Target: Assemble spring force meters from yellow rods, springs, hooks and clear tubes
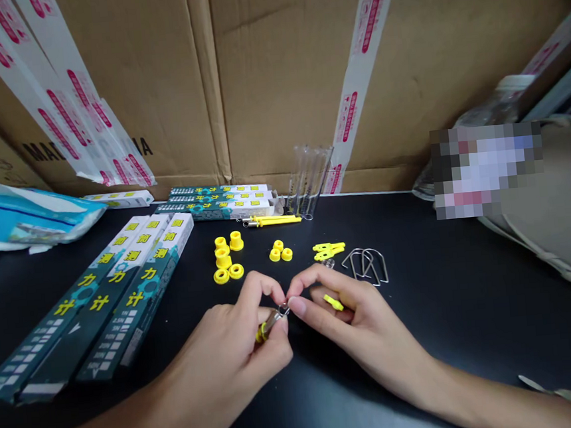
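Observation:
Between thumb and index finger, my left hand (237,345) is closed on a metal spring (273,321) with a yellow plastic part (261,333) at its lower end. A wire loop (284,309) sticks out of the spring's upper end. My right hand (348,308) pinches at this loop with thumb and index fingertip. A small yellow plastic piece (333,302) is tucked among its curled fingers. Just beyond the right hand lie flat yellow pieces (329,250), with small metal rings (328,263) beside them and several bent wire hooks (367,263) to the right.
Yellow flanged caps (223,257) and small yellow rings (279,251) stand ahead. Behind are yellow rods (279,220), clear tubes (310,182) and boxes (214,202). Long boxes (136,287) lie left, near a blue packet (30,213). Scissors (561,393), a bag (554,197) and a bottle (493,104) are right.

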`<state>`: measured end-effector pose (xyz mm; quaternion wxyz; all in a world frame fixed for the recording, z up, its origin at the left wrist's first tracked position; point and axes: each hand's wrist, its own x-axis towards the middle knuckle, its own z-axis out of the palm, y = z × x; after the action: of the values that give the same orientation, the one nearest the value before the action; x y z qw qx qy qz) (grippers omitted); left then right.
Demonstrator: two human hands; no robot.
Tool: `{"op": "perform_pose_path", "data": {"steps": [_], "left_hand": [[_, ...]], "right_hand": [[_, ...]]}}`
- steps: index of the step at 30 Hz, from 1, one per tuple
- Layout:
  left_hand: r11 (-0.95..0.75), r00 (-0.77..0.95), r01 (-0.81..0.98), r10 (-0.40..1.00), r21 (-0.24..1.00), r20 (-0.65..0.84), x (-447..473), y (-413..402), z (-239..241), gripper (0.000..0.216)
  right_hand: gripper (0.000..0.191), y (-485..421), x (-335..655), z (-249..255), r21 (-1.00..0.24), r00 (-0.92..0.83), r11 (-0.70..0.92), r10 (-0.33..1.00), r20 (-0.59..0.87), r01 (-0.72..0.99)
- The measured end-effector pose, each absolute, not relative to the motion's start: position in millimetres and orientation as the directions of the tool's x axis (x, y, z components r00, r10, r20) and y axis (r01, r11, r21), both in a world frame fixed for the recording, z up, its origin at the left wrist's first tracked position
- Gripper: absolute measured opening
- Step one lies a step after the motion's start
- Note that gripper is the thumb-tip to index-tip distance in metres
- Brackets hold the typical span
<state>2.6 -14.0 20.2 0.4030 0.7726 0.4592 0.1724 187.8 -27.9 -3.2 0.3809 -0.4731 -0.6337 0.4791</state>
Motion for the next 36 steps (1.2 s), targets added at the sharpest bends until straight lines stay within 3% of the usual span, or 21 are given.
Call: {"op": "perform_pose_path", "data": {"steps": [14, 23, 36], "left_hand": [[-0.268, 0.532, 0.511, 0.845, 0.817, -0.055, 0, -14, 16, 0.001], [-0.413, 0.541, 0.485, 0.834, 0.77, 0.107, -5, -14, 11, 0.01], [-0.408, 0.464, 0.537, 0.874, 0.738, 0.145, -4, -18, 7, 0.01]], "right_hand": [[0.023, -26, 187, -3, -0.984, -0.3, 0.037, 0.954, -0.017, 0.174], [0.024, -22, 193, 0, -0.998, -0.304, -0.046, 0.951, -0.056, 0.04], [0.024, -22, 194, -1, -0.998, -0.316, -0.06, 0.947, -0.062, 0.016]]}}
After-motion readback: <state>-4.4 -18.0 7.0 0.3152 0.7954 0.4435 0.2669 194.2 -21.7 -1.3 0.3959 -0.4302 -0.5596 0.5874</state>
